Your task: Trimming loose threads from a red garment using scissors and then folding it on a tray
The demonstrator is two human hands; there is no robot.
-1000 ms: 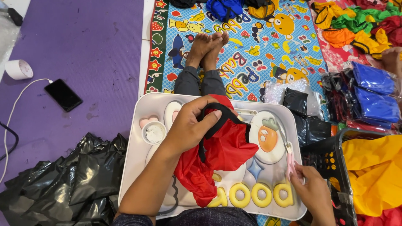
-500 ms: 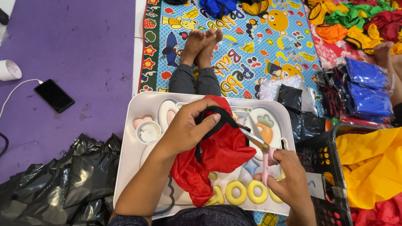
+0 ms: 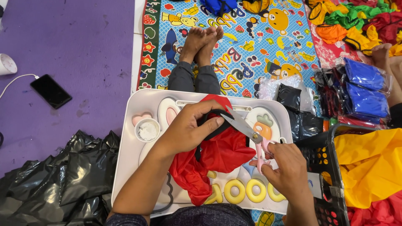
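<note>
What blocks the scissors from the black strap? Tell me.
Nothing visible does. The right hand holds the scissors with open blades pointing at the black strap, which the left hand pinches over the red cloth. The blade tip is right at the left fingers.

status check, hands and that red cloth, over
Left hand grips black strap of red cloth on white tray. Right hand holds pink-handled scissors, blades at strap. Nothing between.

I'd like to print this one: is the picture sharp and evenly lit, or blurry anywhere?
Head view: even, soft light, with no harsh glare; the left hand, scissors and red cloth look sharp; the right hand casts only faint shadows; straight edges bow slightly near the corners, from the wide lens.
</note>
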